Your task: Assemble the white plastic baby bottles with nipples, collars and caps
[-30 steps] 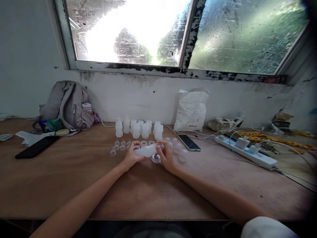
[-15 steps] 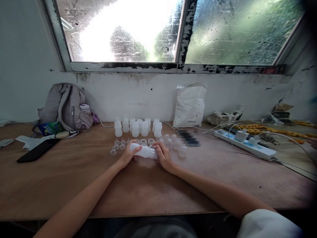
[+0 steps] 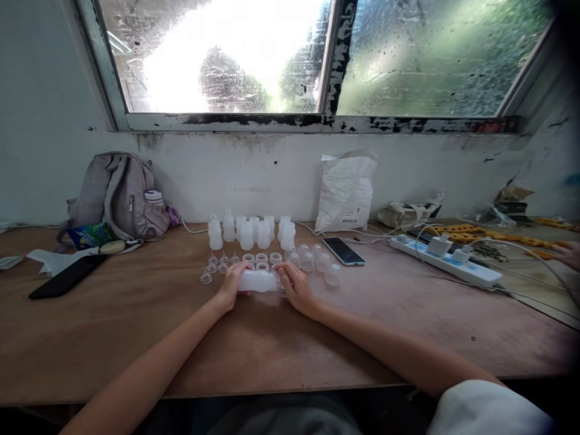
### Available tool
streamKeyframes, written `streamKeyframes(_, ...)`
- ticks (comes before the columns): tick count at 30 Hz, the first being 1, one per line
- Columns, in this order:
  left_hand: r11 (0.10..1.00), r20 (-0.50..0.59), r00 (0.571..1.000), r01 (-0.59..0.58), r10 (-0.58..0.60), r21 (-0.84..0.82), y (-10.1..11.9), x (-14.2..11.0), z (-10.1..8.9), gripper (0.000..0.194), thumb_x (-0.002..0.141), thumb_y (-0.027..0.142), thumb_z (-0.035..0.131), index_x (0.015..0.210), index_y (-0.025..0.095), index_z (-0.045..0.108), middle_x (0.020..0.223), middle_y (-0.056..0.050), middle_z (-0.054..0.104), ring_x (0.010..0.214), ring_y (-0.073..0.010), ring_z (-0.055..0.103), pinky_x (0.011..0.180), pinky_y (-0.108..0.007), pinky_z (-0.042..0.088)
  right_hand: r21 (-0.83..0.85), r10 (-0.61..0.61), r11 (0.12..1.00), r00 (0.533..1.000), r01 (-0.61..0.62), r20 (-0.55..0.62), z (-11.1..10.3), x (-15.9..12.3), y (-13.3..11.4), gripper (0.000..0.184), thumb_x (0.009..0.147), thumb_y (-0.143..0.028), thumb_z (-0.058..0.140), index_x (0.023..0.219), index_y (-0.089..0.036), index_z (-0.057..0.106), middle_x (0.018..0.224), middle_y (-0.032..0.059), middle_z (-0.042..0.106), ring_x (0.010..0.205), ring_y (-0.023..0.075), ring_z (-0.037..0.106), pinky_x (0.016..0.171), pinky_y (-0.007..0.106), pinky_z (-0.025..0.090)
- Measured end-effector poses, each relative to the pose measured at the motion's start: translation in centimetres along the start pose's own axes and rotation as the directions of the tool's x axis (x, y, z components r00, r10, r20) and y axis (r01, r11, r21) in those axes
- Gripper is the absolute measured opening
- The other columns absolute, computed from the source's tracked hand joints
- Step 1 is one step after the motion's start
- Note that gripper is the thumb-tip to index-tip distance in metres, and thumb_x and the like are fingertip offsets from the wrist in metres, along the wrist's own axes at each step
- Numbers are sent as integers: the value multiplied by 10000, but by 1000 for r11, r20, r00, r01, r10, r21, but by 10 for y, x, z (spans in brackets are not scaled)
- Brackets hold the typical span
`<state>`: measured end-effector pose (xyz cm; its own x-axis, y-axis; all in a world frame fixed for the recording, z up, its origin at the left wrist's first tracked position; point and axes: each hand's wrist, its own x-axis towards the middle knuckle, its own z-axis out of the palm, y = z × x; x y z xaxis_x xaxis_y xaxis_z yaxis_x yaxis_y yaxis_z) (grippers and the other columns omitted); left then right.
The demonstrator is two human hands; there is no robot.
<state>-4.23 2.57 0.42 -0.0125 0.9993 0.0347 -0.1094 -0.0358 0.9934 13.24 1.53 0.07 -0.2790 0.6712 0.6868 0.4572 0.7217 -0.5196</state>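
A frosted white baby bottle lies sideways between my hands, just above the table. My left hand is wrapped round its base end. At the other end my right hand grips the clear neck or cap, partly hidden by the fingers. Just beyond are white rings, with clear nipples to their left and clear caps to their right. Behind these, several frosted bottles stand upright in rows, two at the left with tops on.
A phone lies right of the caps, before a white plastic bag. Further right are a power strip with cables and another person's hand. At left sit a grey backpack and a black flat case.
The bottle has turned from slightly tilted to nearly level. My left thumb has shifted off its side towards the base. Another person's hand shows more at the right edge.
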Motion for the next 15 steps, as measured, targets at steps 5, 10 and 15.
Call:
streamKeyframes(5,943,-29,960,-266,277,200,2,-9,3,257,742,376,433,621,158,496,598,10,461,470,-102,451,313,-169,269,-3,-14,1000,999,14,35,0,-4,-2,240,861,-254,293,932,-179,509,734,31,564,620,130,521,595,236,406)
streamKeyframes(10,759,17,836,-507,549,408,10,-25,8,258,807,294,376,609,162,474,590,22,471,568,-107,456,520,-207,355,12,-33,999,999,33,8,-1,-7,3,284,855,-243,282,977,-149,520,571,-12,498,456,96,433,485,208,363)
streamKeyframes(15,704,12,784,-564,621,430,8,-41,12,230,825,259,358,656,162,481,631,10,500,599,-116,474,573,-223,356,56,-140,988,990,141,-22,-5,-11,4,299,839,-222,308,1043,-155,516,722,36,594,569,116,529,539,220,403)
